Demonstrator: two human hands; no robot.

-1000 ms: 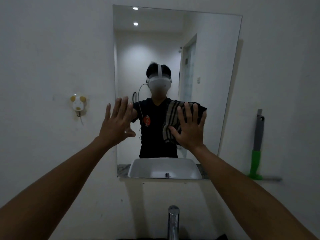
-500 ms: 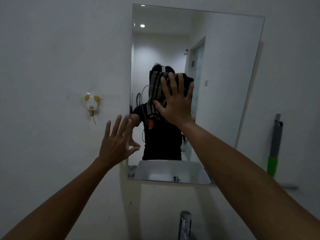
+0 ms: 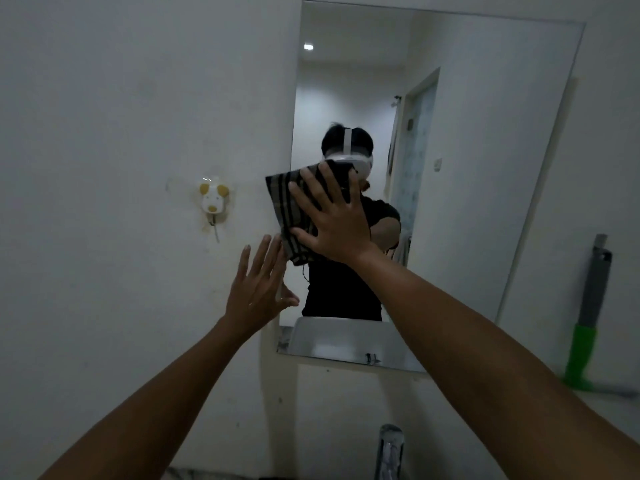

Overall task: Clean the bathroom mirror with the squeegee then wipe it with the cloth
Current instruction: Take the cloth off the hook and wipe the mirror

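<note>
My right hand (image 3: pixel 334 223) lay flat, fingers spread, pressing the striped cloth (image 3: pixel 294 206) against the mirror (image 3: pixel 485 168) at its nine o'clock edge. Nothing was pinched, so I judged the cloth could slide out and drop toward the tap (image 3: pixel 389 452) if pressure eased. My left hand (image 3: pixel 258 289) hovered open and empty just below. The squeegee (image 3: pixel 588 320) leaned on the wall at three o'clock; a wide sweep might topple it.

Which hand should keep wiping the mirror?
The right hand: it presses the striped cloth flat on the mirror. The left hand is open and empty by the mirror's left edge.
</note>
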